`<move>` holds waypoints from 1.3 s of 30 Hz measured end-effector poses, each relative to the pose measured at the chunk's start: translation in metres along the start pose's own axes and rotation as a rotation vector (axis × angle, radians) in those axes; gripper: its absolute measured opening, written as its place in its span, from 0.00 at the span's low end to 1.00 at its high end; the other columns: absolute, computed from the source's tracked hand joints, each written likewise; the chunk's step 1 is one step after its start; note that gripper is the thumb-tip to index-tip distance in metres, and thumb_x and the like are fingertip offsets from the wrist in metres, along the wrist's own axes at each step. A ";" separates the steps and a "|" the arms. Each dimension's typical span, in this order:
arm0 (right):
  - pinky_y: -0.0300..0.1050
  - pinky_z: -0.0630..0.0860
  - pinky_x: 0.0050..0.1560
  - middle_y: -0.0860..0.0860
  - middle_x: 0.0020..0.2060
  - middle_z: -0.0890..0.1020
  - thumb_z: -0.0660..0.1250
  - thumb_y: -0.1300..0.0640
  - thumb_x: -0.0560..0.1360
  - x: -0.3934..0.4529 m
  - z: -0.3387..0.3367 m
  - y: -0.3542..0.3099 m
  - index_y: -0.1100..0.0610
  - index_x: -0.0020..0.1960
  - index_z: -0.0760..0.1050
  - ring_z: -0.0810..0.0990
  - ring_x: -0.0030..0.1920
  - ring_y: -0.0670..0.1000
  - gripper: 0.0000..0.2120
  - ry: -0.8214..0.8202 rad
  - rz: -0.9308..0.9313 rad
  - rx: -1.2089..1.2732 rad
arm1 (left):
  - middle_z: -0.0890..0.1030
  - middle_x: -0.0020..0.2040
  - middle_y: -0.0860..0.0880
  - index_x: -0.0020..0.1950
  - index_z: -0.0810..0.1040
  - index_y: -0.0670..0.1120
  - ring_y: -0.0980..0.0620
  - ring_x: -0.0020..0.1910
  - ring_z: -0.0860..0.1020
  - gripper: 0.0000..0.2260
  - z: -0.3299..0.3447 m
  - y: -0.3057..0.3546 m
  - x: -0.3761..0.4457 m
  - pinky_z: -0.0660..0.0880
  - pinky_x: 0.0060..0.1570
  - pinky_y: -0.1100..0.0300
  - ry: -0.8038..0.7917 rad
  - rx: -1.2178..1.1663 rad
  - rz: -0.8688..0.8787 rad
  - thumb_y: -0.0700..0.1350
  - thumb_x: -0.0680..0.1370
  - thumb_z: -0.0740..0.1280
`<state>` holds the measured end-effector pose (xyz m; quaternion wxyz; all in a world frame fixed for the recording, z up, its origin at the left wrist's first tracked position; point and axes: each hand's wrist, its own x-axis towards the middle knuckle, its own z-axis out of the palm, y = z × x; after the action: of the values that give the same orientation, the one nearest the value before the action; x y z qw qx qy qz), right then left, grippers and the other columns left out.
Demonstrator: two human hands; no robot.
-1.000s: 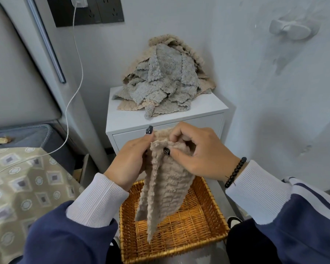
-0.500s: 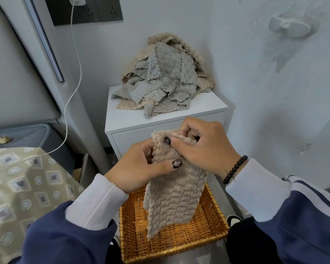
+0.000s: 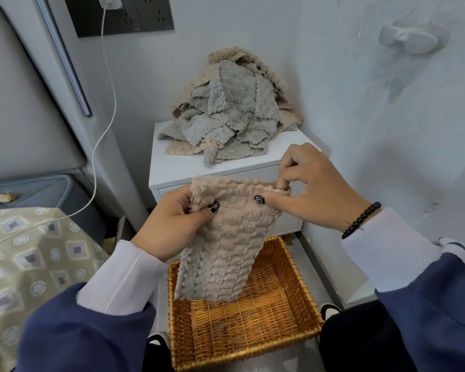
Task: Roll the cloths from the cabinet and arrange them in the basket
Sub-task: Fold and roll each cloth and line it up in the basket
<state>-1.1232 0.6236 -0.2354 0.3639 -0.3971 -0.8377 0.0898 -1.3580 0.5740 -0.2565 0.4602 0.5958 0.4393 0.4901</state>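
Now both hands hold one beige cloth [image 3: 226, 242] in the air, directly above the wicker basket [image 3: 253, 331], which looks to have nothing in it yet. The left hand [image 3: 172, 226] pinches the top left corner with thumb over the fabric and fingers curled behind. The right hand [image 3: 314, 189] pinches the top right corner between thumb and the bent fingers. Between the two hands the upper edge is stretched nearly level, and the cloth hangs down from it, so its long axis goes downward toward the basket and a little to the left. Its lower edge is near the basket floor; whether it touches I cannot tell.

For rolling, I judge that this top edge is the place to start: both hands are equally close to it, each at one end, so they can turn it over together.

Other cloths lie as a heap [image 3: 231, 108] on the white cabinet [image 3: 169, 167], behind the hands and well apart from the basket. I judge the task is near its beginning.
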 end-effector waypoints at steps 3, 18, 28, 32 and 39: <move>0.32 0.67 0.51 0.49 0.45 0.77 0.77 0.50 0.66 -0.001 -0.002 0.002 0.58 0.34 0.77 0.75 0.49 0.46 0.13 0.046 0.164 0.146 | 0.86 0.48 0.55 0.47 0.86 0.60 0.58 0.48 0.84 0.14 0.002 0.003 -0.001 0.78 0.45 0.66 -0.005 -0.053 0.001 0.41 0.72 0.69; 0.39 0.80 0.45 0.47 0.47 0.86 0.73 0.54 0.64 -0.007 0.028 -0.008 0.51 0.48 0.82 0.85 0.49 0.47 0.13 -0.133 0.451 1.048 | 0.86 0.48 0.46 0.46 0.87 0.48 0.48 0.46 0.85 0.07 -0.003 0.002 0.007 0.83 0.43 0.52 0.116 -0.492 -0.182 0.46 0.71 0.73; 0.48 0.81 0.46 0.55 0.46 0.85 0.66 0.56 0.77 -0.004 0.025 -0.001 0.62 0.55 0.79 0.83 0.43 0.53 0.11 -0.136 0.891 1.143 | 0.86 0.42 0.43 0.42 0.86 0.42 0.48 0.37 0.85 0.07 0.016 -0.011 0.008 0.81 0.33 0.59 0.051 -0.379 -0.328 0.40 0.65 0.74; 0.43 0.82 0.35 0.52 0.43 0.85 0.69 0.53 0.72 -0.012 0.028 -0.005 0.59 0.58 0.77 0.84 0.37 0.49 0.17 -0.538 0.900 1.121 | 0.86 0.41 0.43 0.49 0.82 0.40 0.48 0.38 0.85 0.05 0.013 -0.012 0.010 0.80 0.33 0.58 0.161 -0.385 -0.369 0.36 0.76 0.67; 0.44 0.82 0.37 0.57 0.43 0.86 0.63 0.66 0.78 -0.010 0.027 0.005 0.63 0.53 0.80 0.85 0.41 0.52 0.08 -0.364 0.993 1.251 | 0.82 0.59 0.39 0.65 0.76 0.46 0.30 0.63 0.75 0.17 -0.012 -0.008 0.006 0.68 0.65 0.32 -0.023 -0.144 -0.479 0.36 0.77 0.67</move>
<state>-1.1340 0.6237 -0.2625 0.2941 -0.4245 -0.4052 0.7544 -1.3696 0.5826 -0.2624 0.6095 0.4456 0.5268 0.3903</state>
